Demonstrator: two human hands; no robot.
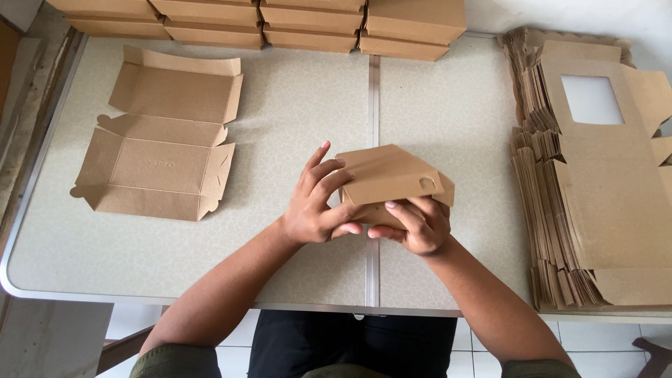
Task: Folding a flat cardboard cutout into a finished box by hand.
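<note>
A brown kraft cardboard box [386, 175], partly folded, is held above the middle of the table between both hands. My left hand [318, 203] grips its left side, fingers curled over the top panel. My right hand [416, 222] holds its lower right edge from underneath, thumb and fingers pressing a flap near a small tab slot. The underside of the box is hidden by my hands.
An unfolded flat box [157, 133] lies at the left on the pale table [294, 112]. A tall stack of flat box blanks [595, 182] with a window cutout fills the right side. Finished folded boxes [280, 21] are stacked along the far edge.
</note>
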